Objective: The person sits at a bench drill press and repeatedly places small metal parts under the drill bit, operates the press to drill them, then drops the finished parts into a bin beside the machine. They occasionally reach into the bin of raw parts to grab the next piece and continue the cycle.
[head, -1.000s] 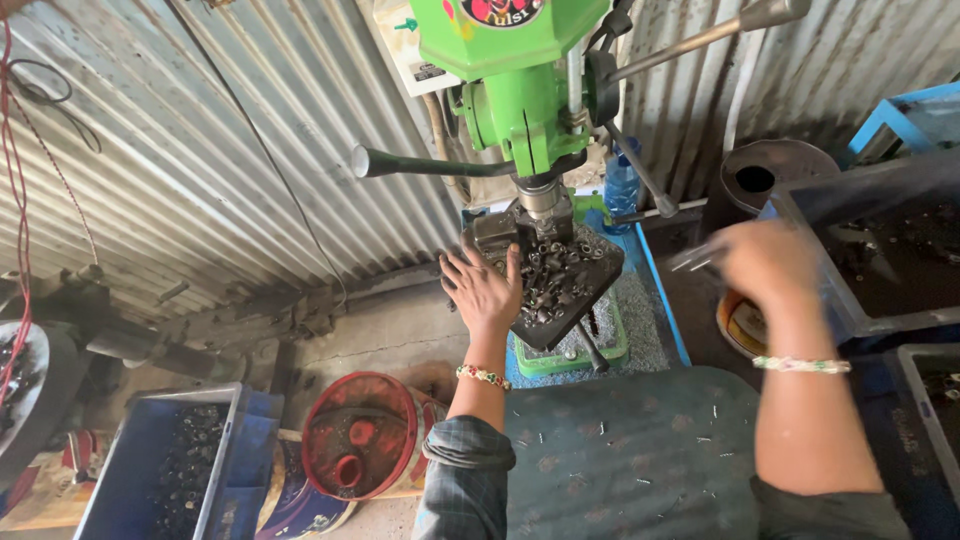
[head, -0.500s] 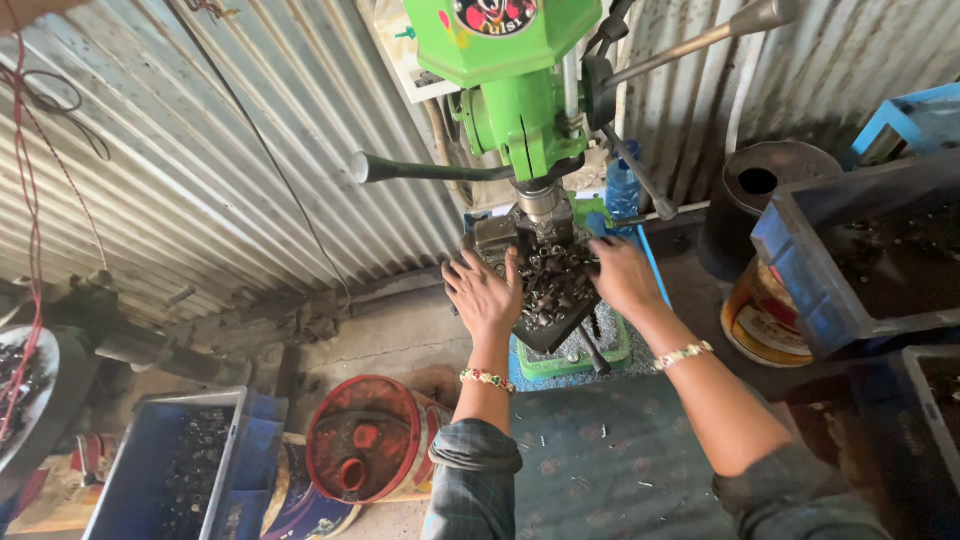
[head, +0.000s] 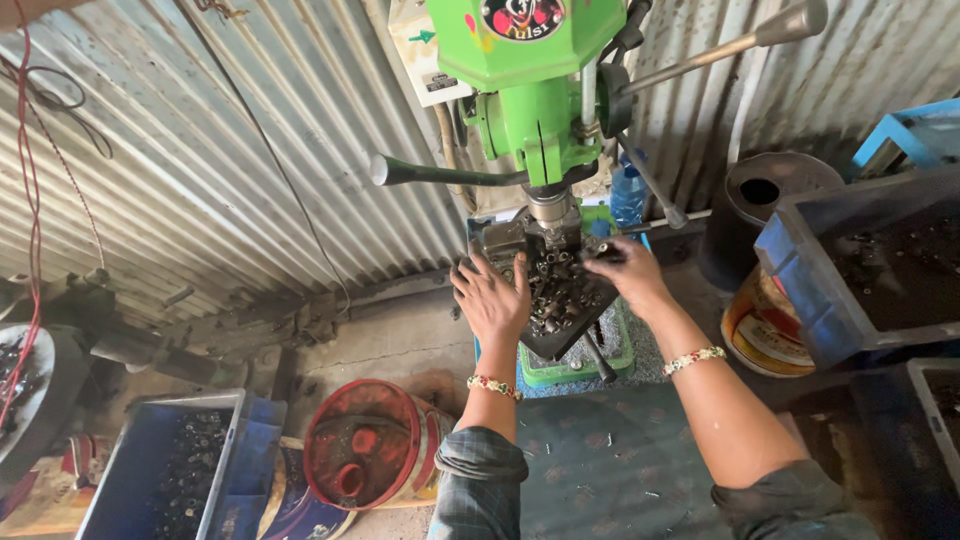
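Your left hand [head: 492, 298] lies flat and open, fingers spread, at the left edge of the dark metal table of the drill [head: 560, 340], and its grip holds nothing; the fingertips touch the heap of small dark metal pieces [head: 556, 288] that covers this table. Your right hand [head: 628, 275] is at the right upper edge of the same heap, fingers bent around something small and dark, but what it is I cannot tell. The heap sits directly under the silver spindle [head: 549, 206] of the bright green drill press [head: 530, 60]. A dark handle with a grey end [head: 440, 174] points to the left from the green body, and a long grey metal lever [head: 720, 45] goes up to the right. Each of your wrists carries a thin beaded bracelet, and the sleeves are rolled grey checked cloth. Behind the machine stands a wall of grey corrugated metal sheet [head: 200, 170]. On the floor at the lower left there is a blue plastic crate with dark pieces inside [head: 150, 470], and just beside it a round red tin [head: 365, 455]. At the right, a dark blue-grey bin [head: 830, 300] holds more dark scrap, and near it stands a black round drum [head: 770, 190].
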